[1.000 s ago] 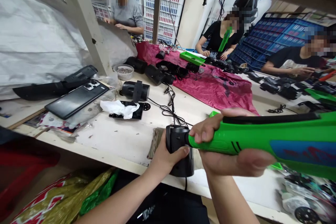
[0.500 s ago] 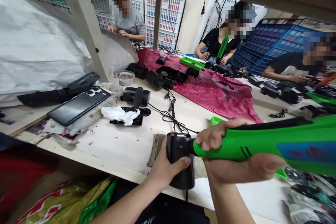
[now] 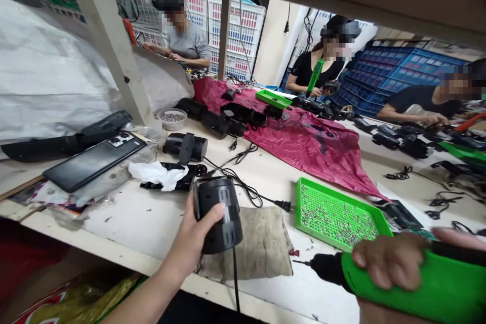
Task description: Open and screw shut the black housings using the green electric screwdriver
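Note:
My left hand (image 3: pixel 193 228) is wrapped round a black cylindrical device (image 3: pixel 220 215) with slotted sides, tilted above the bench edge. A black cord hangs down from it. At the lower right, my right hand (image 3: pixel 395 258) grips a green electric screwdriver (image 3: pixel 436 283), its thin bit pointing left and touching nothing. Between the two hands lies a worn, stained cloth-like pad (image 3: pixel 261 243). Just beyond the right hand sits a green tray (image 3: pixel 341 212) holding many small screws.
On the left are a smartphone (image 3: pixel 94 159), crumpled white tissue (image 3: pixel 159 174) and a bowl of small metal parts (image 3: pixel 172 117). Another black device (image 3: pixel 186 147) stands behind. Red plastic sheeting (image 3: pixel 304 136) covers the middle. Several people work across the bench. A slanted post (image 3: pixel 110 45) rises at left.
The screwdriver has come away from the black device and moved right and down. My left hand has shifted the device left and turned it. The screw tray now shows.

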{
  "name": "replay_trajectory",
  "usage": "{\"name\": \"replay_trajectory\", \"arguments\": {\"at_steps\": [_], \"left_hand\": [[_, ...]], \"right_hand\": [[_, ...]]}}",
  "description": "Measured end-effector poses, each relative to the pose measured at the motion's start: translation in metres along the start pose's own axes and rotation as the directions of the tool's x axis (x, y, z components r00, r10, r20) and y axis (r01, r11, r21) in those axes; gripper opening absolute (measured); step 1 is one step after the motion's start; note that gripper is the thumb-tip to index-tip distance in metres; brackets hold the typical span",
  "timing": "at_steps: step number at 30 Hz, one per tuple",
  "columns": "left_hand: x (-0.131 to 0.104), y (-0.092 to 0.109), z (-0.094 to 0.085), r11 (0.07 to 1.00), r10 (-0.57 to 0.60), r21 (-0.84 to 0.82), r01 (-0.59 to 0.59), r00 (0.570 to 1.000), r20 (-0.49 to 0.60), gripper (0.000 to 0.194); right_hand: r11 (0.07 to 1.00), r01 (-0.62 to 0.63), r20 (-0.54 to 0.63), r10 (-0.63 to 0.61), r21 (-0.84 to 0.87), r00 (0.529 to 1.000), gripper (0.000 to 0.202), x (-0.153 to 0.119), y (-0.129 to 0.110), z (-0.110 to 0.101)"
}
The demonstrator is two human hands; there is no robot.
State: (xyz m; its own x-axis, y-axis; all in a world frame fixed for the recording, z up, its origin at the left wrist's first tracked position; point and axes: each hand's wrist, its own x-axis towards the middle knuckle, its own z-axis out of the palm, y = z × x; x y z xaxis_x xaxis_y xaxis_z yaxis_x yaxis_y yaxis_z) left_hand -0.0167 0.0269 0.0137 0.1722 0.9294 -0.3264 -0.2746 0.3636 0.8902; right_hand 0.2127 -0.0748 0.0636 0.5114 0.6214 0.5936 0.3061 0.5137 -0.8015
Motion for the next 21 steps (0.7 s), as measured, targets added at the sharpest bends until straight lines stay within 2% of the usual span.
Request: {"name": "replay_trajectory", "arguments": {"at_steps": [2, 4, 5, 7, 10, 12, 14, 16, 21], "left_hand": [[-0.004, 0.000, 0.000, 0.996, -0.052, -0.066, 0.053, 0.998, 0.027, 0.077], [-0.010, -0.005, 0.003, 0.980, -0.138, -0.127, 0.152, 0.984, 0.111, 0.079], [-0.011, -0.009, 0.006, 0.969, -0.172, -0.154, 0.194, 0.974, 0.149, 0.078], [-0.008, -0.018, 0.011, 0.944, -0.221, -0.197, 0.265, 0.950, 0.219, 0.072], [0.004, -0.028, 0.016, 0.911, -0.294, -0.209, 0.355, 0.916, 0.274, 0.056], [0.011, -0.029, 0.016, 0.889, -0.349, -0.206, 0.409, 0.896, 0.276, 0.052], [0.014, -0.027, 0.015, 0.863, -0.404, -0.201, 0.464, 0.872, 0.277, 0.052], [0.015, -0.025, 0.014, 0.841, -0.451, -0.188, 0.507, 0.849, 0.275, 0.053], [0.012, -0.026, 0.009, 0.852, -0.444, -0.149, 0.501, 0.844, 0.300, 0.051]], "right_hand": [[0.988, -0.056, -0.029, 0.060, 0.141, 0.998, 0.043, -0.003, -0.006, 0.019], [0.972, -0.121, -0.001, 0.124, 0.200, 0.992, 0.050, -0.008, -0.008, 0.033], [0.974, -0.149, 0.007, 0.150, 0.172, 0.989, 0.050, -0.011, -0.007, 0.036], [0.987, -0.162, 0.008, 0.162, 0.006, 0.987, 0.041, -0.017, -0.003, 0.036], [0.967, -0.089, 0.000, 0.092, -0.239, 0.996, 0.025, -0.021, 0.003, 0.029], [0.954, -0.055, 0.005, 0.059, -0.296, 0.998, 0.023, -0.019, 0.004, 0.027], [0.967, -0.069, 0.019, 0.076, -0.244, 0.997, 0.026, -0.015, 0.004, 0.028], [0.990, -0.082, 0.050, 0.088, -0.117, 0.995, 0.030, -0.012, 0.002, 0.033], [0.983, -0.152, 0.061, 0.146, 0.108, 0.987, 0.031, -0.011, 0.001, 0.045]]}}
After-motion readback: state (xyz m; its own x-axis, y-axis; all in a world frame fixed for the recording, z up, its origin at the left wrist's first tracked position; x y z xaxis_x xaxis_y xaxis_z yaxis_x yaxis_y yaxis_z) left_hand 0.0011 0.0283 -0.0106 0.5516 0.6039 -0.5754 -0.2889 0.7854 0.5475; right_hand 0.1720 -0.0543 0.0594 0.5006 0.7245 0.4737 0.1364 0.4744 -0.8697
